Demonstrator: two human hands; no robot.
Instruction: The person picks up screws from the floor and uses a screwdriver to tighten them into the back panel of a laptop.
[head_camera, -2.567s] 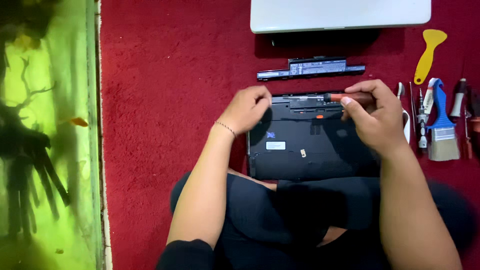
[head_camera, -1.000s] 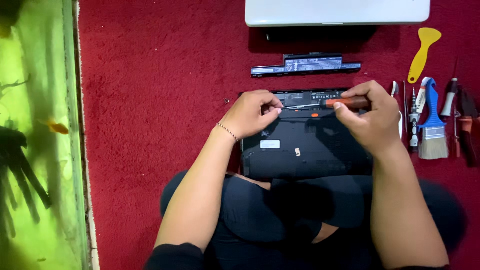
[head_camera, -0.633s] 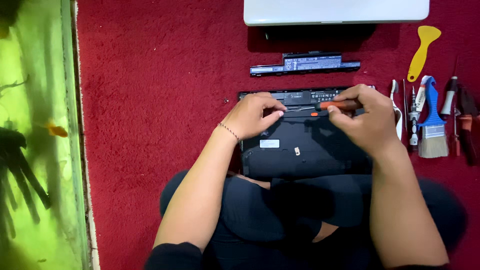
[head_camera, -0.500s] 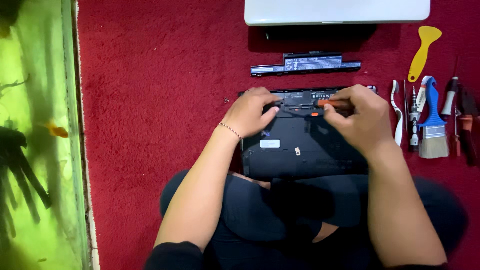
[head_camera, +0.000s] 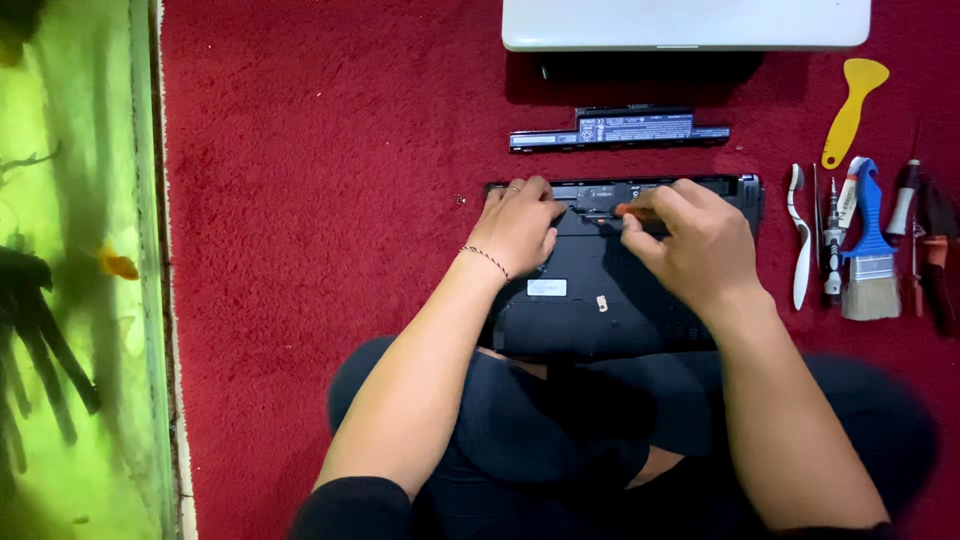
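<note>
A black laptop (head_camera: 600, 310) lies upside down on the red carpet in front of my crossed legs. My left hand (head_camera: 518, 228) rests flat on its upper left part, near the empty battery bay. My right hand (head_camera: 690, 245) is closed around an orange-handled screwdriver (head_camera: 632, 211), whose tip points left into the bay area. The removed long black battery (head_camera: 618, 131) lies on the carpet just beyond the laptop.
A white closed laptop (head_camera: 686, 22) lies at the top edge. To the right are a yellow pry tool (head_camera: 848, 112), a white spudger (head_camera: 798, 235), a blue-handled brush (head_camera: 870, 255) and several small tools (head_camera: 925, 250). A green fish tank (head_camera: 70, 270) borders the carpet on the left.
My right hand has moved left along the laptop's top edge with the screwdriver, toward my left hand. The left hand has stayed on the laptop.
</note>
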